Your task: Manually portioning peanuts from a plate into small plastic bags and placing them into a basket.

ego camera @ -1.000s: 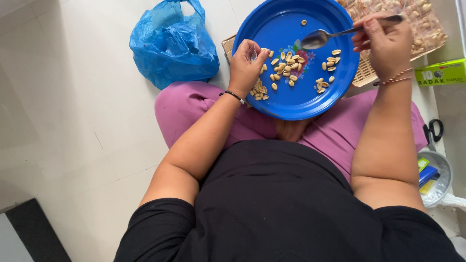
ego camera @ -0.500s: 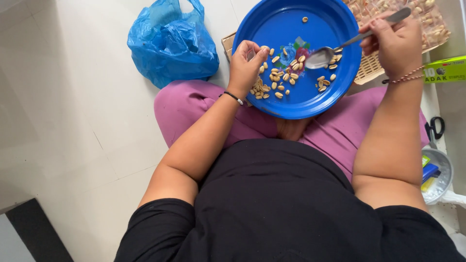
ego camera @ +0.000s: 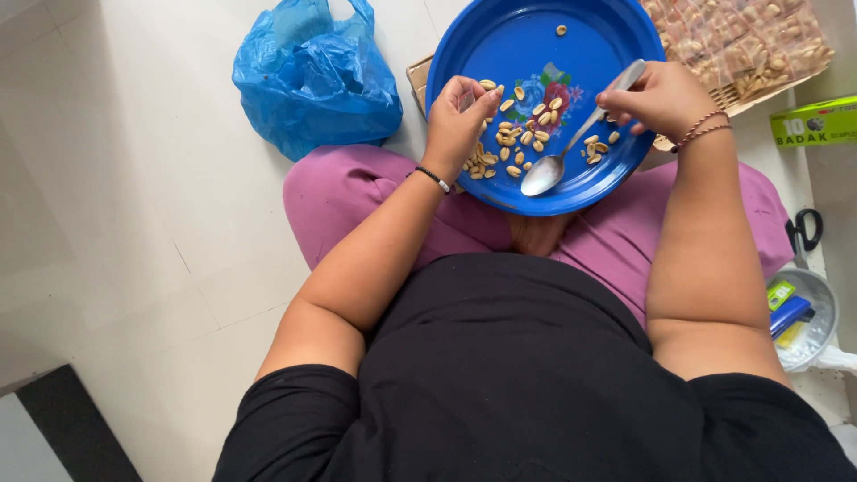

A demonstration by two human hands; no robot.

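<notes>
Your right hand (ego camera: 656, 96) grips the handle of one metal spoon (ego camera: 571, 143), its bowl resting low on the blue plate (ego camera: 500, 45) that sits on your lap. Your left hand (ego camera: 455, 120) is curled at the plate's left side, fingertips pinched together just above the pile; whether it holds a nut you cannot tell. The plate carries a scatter of shelled peanuts (ego camera: 513, 143), too many and too close to count, gathered around a flower print in the middle, with one lone nut near the far rim. Beyond the plate, one woven tray (ego camera: 741, 89) holds clear bags of peanuts (ego camera: 741, 36). To your left, one crumpled blue plastic bag (ego camera: 312, 76) lies on the pale floor (ego camera: 107, 178). At your right, a small metal bowl (ego camera: 817, 308) holds coloured packets, with one pair of black-handled scissors (ego camera: 806, 230) just above it.
</notes>
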